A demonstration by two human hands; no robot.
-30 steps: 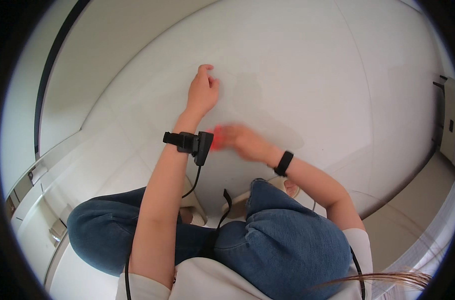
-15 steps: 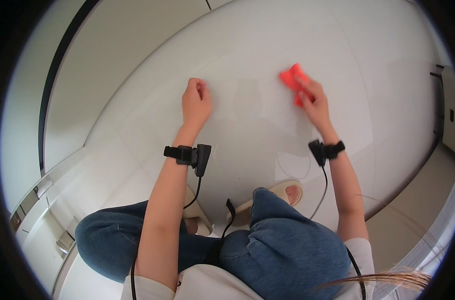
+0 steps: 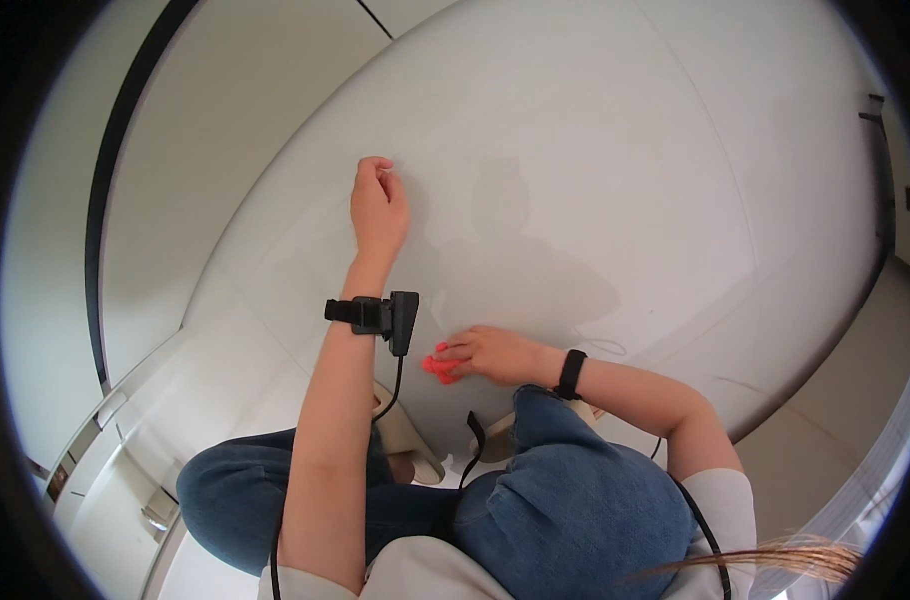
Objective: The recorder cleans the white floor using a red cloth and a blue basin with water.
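Crouching over a glossy white floor (image 3: 645, 170), you are holding a crumpled red cloth (image 3: 443, 366) in your right hand (image 3: 495, 352), low in front of your right knee (image 3: 585, 490). The cloth is lying on or just above the floor, ahead of your pale slippers (image 3: 407, 440); from overhead, you cannot tell whether it is touching. Your right grip is closing over the bundle, with red folds poking out past the fingertips; bunching it this way is probably giving the fingers a thick wad to hold rather than a loose, slipping sheet.

Your right arm is bending sharply at the elbow, its forearm running leftward across the front of the knee, the back of the hand facing up and the fingers pointing left. Your left arm is reaching nearly straight ahead, probably steadying your crouch. The left hand (image 3: 378, 205) is curling loosely, thumb side inward, well apart from the cloth; its inner side is mostly hiding, so whether that grip is holding anything cannot be told. A black strap (image 3: 347, 311) is circling your left wrist, a black band (image 3: 571, 374) your right.
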